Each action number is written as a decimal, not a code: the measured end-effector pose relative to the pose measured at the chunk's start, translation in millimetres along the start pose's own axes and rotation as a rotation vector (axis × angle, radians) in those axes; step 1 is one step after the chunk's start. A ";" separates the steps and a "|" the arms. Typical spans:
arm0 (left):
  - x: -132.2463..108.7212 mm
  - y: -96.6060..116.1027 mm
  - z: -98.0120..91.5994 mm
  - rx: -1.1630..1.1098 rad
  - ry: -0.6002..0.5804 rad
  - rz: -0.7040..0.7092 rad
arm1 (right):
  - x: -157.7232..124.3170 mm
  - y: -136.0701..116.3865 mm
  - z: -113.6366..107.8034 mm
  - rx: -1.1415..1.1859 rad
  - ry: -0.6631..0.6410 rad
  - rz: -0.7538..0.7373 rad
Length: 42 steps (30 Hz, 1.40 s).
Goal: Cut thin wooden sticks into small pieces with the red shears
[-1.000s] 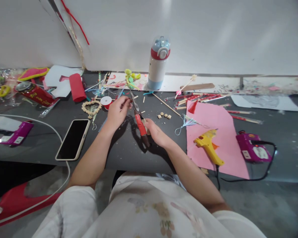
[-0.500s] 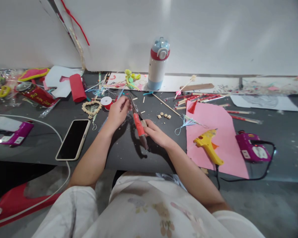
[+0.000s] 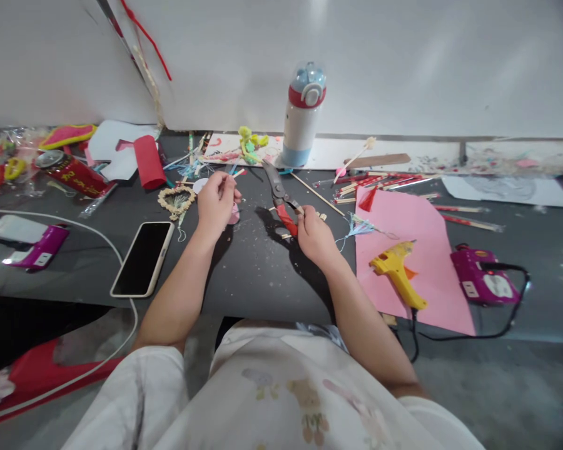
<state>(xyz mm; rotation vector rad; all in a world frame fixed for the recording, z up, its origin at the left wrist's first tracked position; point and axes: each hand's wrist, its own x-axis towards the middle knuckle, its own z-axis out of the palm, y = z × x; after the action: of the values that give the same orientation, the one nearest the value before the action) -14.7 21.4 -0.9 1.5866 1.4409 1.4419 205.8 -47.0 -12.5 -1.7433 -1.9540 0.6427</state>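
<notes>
My left hand (image 3: 216, 205) is closed above the table, its fingertips pinched on a thin wooden stick (image 3: 239, 173) whose pale end sticks out to the right. A pink piece (image 3: 234, 214) shows just under these fingers, partly hidden. My right hand (image 3: 315, 234) is wrapped round the handle end of red-handled shears (image 3: 281, 199). Their dark metal blades point up and away to the left, apart from the left hand. Small cut wooden pieces (image 3: 323, 216) lie behind the right hand, mostly covered. A heart-shaped beaded frame (image 3: 174, 199) and a white spool (image 3: 199, 185) lie left of my left hand.
A bottle (image 3: 304, 119) stands at the back. A phone (image 3: 143, 259) and a drink can (image 3: 75, 174) lie left. On the right, a yellow glue gun (image 3: 398, 272) with its cord rests on pink paper (image 3: 431, 250), beside a purple power block (image 3: 485, 275).
The shears have moved away from my left hand, to the right and slightly forward, with my right hand. A stick end now shows beyond my left fingers.
</notes>
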 end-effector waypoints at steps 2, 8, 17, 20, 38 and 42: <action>-1.8 4.6 0.4 -0.047 0.071 0.065 | -1.9 -3.2 -2.1 -0.091 0.009 0.032; -9.0 16.7 -0.4 -0.146 0.238 0.356 | -11.7 -18.1 2.9 -0.382 -0.079 -0.085; -23.2 18.0 3.4 0.179 0.073 0.368 | -29.7 -36.7 6.5 -0.553 -0.223 -0.231; -26.8 24.2 6.0 0.296 -0.066 0.320 | -32.7 -39.8 6.0 -0.565 -0.239 -0.216; -32.8 22.4 15.8 0.567 -0.445 0.469 | -28.9 -31.1 -0.5 -0.291 -0.021 -0.210; -35.7 24.3 20.0 0.387 -0.493 0.397 | -10.6 -16.8 -2.9 0.137 0.115 -0.085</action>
<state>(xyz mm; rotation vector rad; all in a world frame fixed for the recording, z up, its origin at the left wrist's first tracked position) 17.5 -13.4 3.4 2.3741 1.1943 0.8796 195.4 -59.1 -0.3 -1.5714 -1.8498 0.6169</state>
